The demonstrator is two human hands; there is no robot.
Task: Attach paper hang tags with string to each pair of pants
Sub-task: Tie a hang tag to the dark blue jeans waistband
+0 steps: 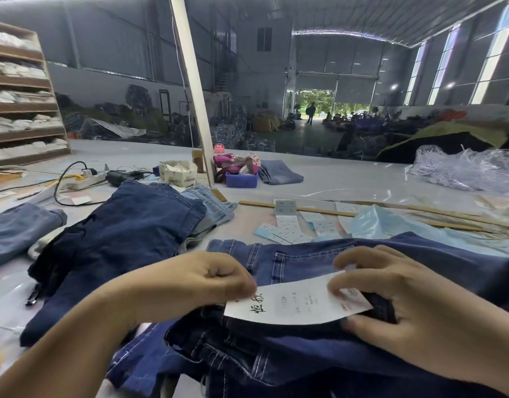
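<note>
Evidently the person was readying a white paper tag over the dark blue jeans lying nearest on the surface. The left hand pinched the tag's left end, thumb and fingertips closed on the paper beside its handwritten black characters. The right hand held the opposite end, its curled fingers pressing the paper down against a fold of denim, probably to steady both while the attachment spot was found. No string was visible in either grip, so threading appeared not yet begun.

The tag lay lengthwise roughly left to right, its right end tilted slightly away from the person and its printed face turned up. It sat just below the jeans' back pocket, touching the cloth.

A second dark pair lay spread to the left, and loose printed slips lay beyond the jeans, well apart from the hands.
</note>
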